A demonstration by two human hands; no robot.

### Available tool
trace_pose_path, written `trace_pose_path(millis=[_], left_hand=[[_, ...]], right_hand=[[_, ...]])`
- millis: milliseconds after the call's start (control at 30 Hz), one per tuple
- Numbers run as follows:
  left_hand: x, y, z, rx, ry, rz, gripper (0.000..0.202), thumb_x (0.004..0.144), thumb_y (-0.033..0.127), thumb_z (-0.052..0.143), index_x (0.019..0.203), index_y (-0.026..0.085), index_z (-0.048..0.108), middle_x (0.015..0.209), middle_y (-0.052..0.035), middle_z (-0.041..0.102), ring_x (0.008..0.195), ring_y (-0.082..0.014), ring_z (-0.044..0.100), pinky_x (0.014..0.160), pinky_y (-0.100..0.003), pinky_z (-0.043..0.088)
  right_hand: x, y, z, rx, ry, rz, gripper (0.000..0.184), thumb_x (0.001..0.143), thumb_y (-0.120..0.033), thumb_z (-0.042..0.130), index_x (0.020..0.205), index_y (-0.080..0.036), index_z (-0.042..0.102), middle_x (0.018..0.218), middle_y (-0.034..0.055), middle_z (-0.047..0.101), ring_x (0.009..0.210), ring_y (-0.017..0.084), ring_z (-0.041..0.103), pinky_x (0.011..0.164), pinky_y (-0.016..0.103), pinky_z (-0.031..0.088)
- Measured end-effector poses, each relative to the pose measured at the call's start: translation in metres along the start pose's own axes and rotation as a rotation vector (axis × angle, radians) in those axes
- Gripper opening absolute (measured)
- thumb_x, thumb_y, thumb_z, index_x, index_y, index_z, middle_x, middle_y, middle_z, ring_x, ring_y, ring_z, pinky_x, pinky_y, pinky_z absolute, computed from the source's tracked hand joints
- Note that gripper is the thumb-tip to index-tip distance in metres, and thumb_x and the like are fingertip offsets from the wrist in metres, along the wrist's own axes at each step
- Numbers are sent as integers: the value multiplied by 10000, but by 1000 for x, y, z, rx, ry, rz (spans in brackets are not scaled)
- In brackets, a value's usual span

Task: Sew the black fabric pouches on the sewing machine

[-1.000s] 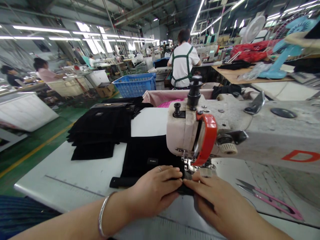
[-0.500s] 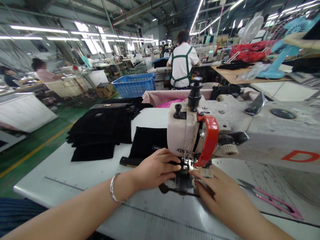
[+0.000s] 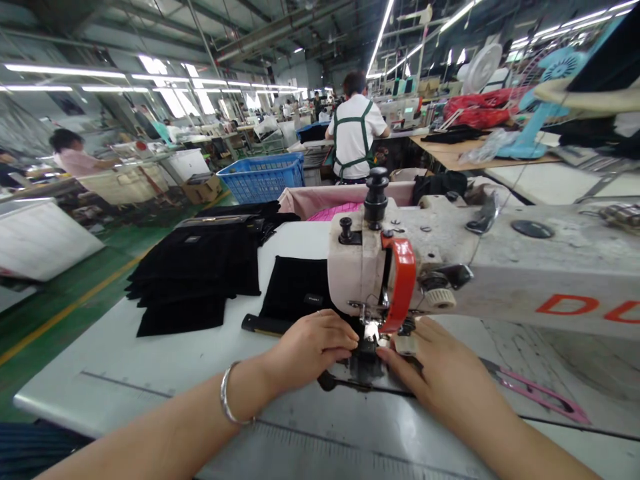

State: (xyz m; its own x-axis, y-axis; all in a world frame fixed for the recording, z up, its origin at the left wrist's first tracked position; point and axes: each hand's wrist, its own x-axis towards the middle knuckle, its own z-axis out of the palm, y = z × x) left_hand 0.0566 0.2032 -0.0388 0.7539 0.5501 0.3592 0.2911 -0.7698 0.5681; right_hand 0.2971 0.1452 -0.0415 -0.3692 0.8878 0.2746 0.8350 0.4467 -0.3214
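A black fabric piece (image 3: 293, 290) with a small label lies on the white table under the head of a grey sewing machine (image 3: 450, 260) with a red guard. My left hand (image 3: 313, 347), a silver bracelet on its wrist, presses its curled fingers on the fabric's near edge just left of the presser foot (image 3: 369, 333). My right hand (image 3: 440, 377) lies flat on the machine bed right of the foot, fingertips at the fabric edge. The needle area between my fingertips is partly hidden by the machine head.
A stack of black pieces (image 3: 200, 267) sits at the table's left. Pink-handled snips (image 3: 535, 393) lie to the right. Behind are a pink-lined bin (image 3: 320, 197), a blue basket (image 3: 263, 175), a person in a white shirt (image 3: 356, 130) and other workers.
The black piece has travelled away from me under the presser foot. Both hands followed it forward to the foot, and the camera shifted slightly.
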Motion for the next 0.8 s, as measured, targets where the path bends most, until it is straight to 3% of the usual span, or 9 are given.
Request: trace_pose_path(millis=[267, 400, 467, 500, 567, 633, 800], left_hand=[[6, -25, -13, -111, -76, 38, 139, 855, 152, 699, 982, 182, 746, 1032, -54, 744, 980, -177, 677, 931, -311, 530], [9, -32, -15, -129, -92, 25, 152, 815, 136, 738, 953, 198, 750, 982, -22, 759, 946, -158, 692, 900, -273, 541], [8, -26, -13, -106, -71, -1, 153, 817, 124, 730, 947, 202, 748, 999, -21, 754, 953, -165, 686, 909, -293, 534], [7, -20, -10, -87, -53, -18, 146, 822, 117, 720, 937, 202, 748, 1006, -24, 750, 961, -175, 680, 916, -313, 528], [3, -5, -2, -43, -10, -60, 136, 838, 102, 695, 924, 194, 746, 1007, -35, 745, 978, -199, 663, 926, -356, 512], [0, 8, 6, 0, 45, -106, 141, 850, 90, 676, 928, 187, 742, 1000, -34, 746, 983, -207, 651, 924, -368, 502], [-4, 19, 16, 35, 133, -161, 145, 829, 87, 705, 927, 189, 739, 994, -2, 752, 959, -181, 653, 914, -323, 503]], right_hand=[[3, 14, 6, -60, 48, 75, 192, 948, -306, 500, 929, -201, 661, 896, 72, 658, 894, 262, 595, 786, 394, 452], [1, 13, 5, -75, 64, 69, 280, 959, -330, 489, 752, -213, 637, 747, 44, 638, 779, 243, 587, 706, 379, 444], [-1, 6, 3, 5, 79, -36, 304, 963, -300, 483, 710, -214, 627, 741, 37, 643, 768, 223, 586, 725, 375, 453], [-3, 1, 2, 61, 69, -101, 247, 957, -278, 495, 773, -216, 648, 820, 41, 668, 819, 223, 595, 766, 379, 464], [-4, -8, 3, 145, 13, -189, 164, 931, -230, 533, 1049, -226, 647, 1073, 52, 675, 972, 236, 591, 865, 403, 474], [-5, -13, 6, 145, -30, -179, 333, 918, -195, 548, 1250, -228, 553, 1213, 67, 633, 1055, 258, 569, 892, 434, 487], [-7, -9, 15, 122, 61, -171, 234, 943, -160, 524, 1161, -205, 595, 1105, 81, 666, 966, 254, 594, 825, 428, 532]])
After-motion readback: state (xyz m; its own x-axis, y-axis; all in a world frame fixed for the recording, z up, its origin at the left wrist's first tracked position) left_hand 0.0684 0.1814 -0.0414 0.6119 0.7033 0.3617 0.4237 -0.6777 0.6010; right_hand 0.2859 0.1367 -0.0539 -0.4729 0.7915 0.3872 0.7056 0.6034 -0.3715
